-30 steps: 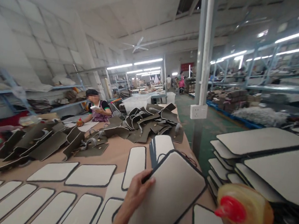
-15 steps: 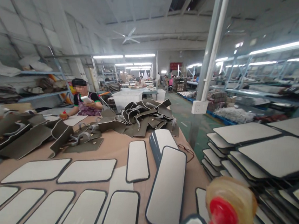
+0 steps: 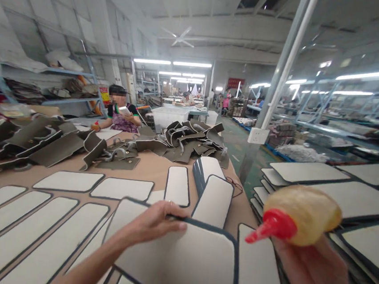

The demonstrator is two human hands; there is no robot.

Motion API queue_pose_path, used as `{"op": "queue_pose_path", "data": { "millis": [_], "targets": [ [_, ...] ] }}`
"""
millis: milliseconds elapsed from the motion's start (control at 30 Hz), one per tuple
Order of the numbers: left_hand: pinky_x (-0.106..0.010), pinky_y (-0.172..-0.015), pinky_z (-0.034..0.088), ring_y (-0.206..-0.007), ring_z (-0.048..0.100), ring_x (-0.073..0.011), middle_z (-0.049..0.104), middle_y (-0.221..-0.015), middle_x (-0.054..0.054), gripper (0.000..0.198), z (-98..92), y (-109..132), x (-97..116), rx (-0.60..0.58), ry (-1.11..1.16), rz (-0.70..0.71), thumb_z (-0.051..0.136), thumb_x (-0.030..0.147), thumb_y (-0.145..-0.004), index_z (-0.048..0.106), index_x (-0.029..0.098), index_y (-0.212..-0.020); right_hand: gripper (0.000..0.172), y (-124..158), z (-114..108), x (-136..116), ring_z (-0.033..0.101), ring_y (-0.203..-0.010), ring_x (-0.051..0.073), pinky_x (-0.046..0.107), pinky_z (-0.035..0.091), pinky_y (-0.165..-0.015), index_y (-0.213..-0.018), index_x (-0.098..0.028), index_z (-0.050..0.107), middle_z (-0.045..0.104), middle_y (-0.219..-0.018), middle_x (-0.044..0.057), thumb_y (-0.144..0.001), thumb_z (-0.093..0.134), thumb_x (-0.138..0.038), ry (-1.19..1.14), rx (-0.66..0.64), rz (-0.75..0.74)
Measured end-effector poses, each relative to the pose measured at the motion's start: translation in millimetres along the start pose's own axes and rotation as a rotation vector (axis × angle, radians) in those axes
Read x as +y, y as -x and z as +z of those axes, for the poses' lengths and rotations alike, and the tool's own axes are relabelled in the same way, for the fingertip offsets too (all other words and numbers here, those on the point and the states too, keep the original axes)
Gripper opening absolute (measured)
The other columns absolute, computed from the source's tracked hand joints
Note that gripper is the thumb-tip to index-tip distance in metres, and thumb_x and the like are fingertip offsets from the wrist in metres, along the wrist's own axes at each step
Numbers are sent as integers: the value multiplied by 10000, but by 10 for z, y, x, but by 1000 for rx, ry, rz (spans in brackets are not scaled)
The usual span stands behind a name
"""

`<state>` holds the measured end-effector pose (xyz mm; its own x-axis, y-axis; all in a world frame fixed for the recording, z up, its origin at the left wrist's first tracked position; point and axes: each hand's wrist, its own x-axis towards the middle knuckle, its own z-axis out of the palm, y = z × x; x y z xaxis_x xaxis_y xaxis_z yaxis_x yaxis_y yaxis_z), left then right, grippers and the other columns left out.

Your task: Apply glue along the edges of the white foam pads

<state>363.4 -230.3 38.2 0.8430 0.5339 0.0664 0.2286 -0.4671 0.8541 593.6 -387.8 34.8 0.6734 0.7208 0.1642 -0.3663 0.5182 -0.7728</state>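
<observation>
My left hand (image 3: 158, 221) grips the far edge of a pale panel (image 3: 188, 258) with a dark border, the thumb lying on its face. This panel is held in front of me, partly covering other panels. My right hand (image 3: 317, 272) is closed around a yellowish squeeze bottle (image 3: 310, 211), tipped so that its red nozzle (image 3: 277, 226) points left. The nozzle is above another long pale panel (image 3: 257, 269) and apart from the held one. Similar panels (image 3: 57, 227) lie in rows on the brown table at left.
Dark olive pieces with straps (image 3: 189, 142) are heaped at the table's far side. A rolled panel (image 3: 207, 166) and glasses (image 3: 237, 186) lie near the right edge. Stacked panels (image 3: 310, 171) stand at right, by a metal post (image 3: 274, 101). A co-worker (image 3: 125, 113) sits across the table.
My left hand has come into view, holding the panel up in front of me. The bottle has turned, its nozzle now pointing further left. The camera view has shifted.
</observation>
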Motion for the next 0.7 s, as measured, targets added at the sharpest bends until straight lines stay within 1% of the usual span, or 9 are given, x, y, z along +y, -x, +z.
{"op": "queue_pose_path", "data": {
  "millis": [67, 133, 200, 300, 367, 433, 500, 600, 700],
  "targets": [
    [-184, -548, 336, -620, 485, -130, 623, -678, -8, 241, -194, -71, 200, -115, -149, 56, 585, 306, -763, 734, 163, -887, 339, -138, 32, -164, 578, -1036, 215, 370, 457, -899, -1045, -287, 630, 670, -1019, 20, -707, 631, -311, -5, 31, -26],
    [-181, -518, 300, -574, 443, -112, 597, -634, 7, 246, -298, -120, 380, -230, -206, 85, 567, 298, -778, 733, 161, -898, 392, -251, 18, -281, 570, -1041, 225, 368, 431, -920, -1014, -269, 642, 670, -1006, 27, -628, 701, -300, 0, 33, -53],
    [-183, -511, 291, -562, 426, -105, 585, -622, 15, 242, -328, -151, 533, -320, -204, 95, 569, 298, -780, 734, 158, -887, 423, -319, -14, -352, 606, -949, 237, 374, 447, -889, -968, -255, 659, 679, -941, 32, -559, 751, -307, 22, -33, -58],
    [-185, -519, 322, -564, 450, -107, 602, -637, 11, 234, -309, -178, 703, -420, -182, 88, 595, 302, -764, 738, 151, -872, 449, -345, -45, -400, 637, -798, 215, 355, 488, -803, -987, -228, 658, 683, -864, 40, -553, 765, -272, 55, -202, -19],
    [-193, -539, 362, -580, 493, -121, 632, -663, 0, 252, -289, -191, 772, -458, -177, 77, 606, 319, -757, 739, 150, -888, 489, -340, -51, -412, 638, -798, 195, 323, 494, -776, -1066, -216, 628, 682, -892, 46, -593, 748, -238, 60, -308, 8],
    [-204, -569, 395, -620, 534, -140, 664, -708, -13, 277, -272, -206, 806, -478, -188, 72, 613, 340, -756, 735, 159, -927, 522, -344, -54, -417, 638, -819, 189, 319, 500, -768, -1118, -217, 600, 680, -921, 45, -615, 740, -224, 58, -366, 32],
    [-206, -584, 408, -651, 552, -148, 680, -748, -27, 302, -256, -226, 816, -529, -206, 72, 618, 349, -758, 725, 158, -967, 535, -365, -55, -420, 645, -791, 196, 323, 521, -732, -1089, -216, 618, 686, -889, 39, -577, 771, -235, 53, -355, 48],
    [-199, -588, 411, -667, 552, -143, 686, -782, -52, 347, -229, -259, 819, -633, -230, 71, 633, 351, -757, 706, 125, -1011, 591, -412, -38, -427, 650, -714, 202, 317, 548, -669, -1001, -218, 661, 692, -824, 31, -439, 839, -245, 47, -305, 76],
    [-201, -607, 425, -687, 563, -146, 691, -814, -67, 390, -200, -272, 839, -680, -216, 63, 637, 391, -753, 700, 111, -1018, 623, -432, 5, -440, 645, -659, 188, 307, 552, -664, -964, -214, 680, 693, -816, 32, -370, 863, -260, 44, -295, 112]
  ]
}}
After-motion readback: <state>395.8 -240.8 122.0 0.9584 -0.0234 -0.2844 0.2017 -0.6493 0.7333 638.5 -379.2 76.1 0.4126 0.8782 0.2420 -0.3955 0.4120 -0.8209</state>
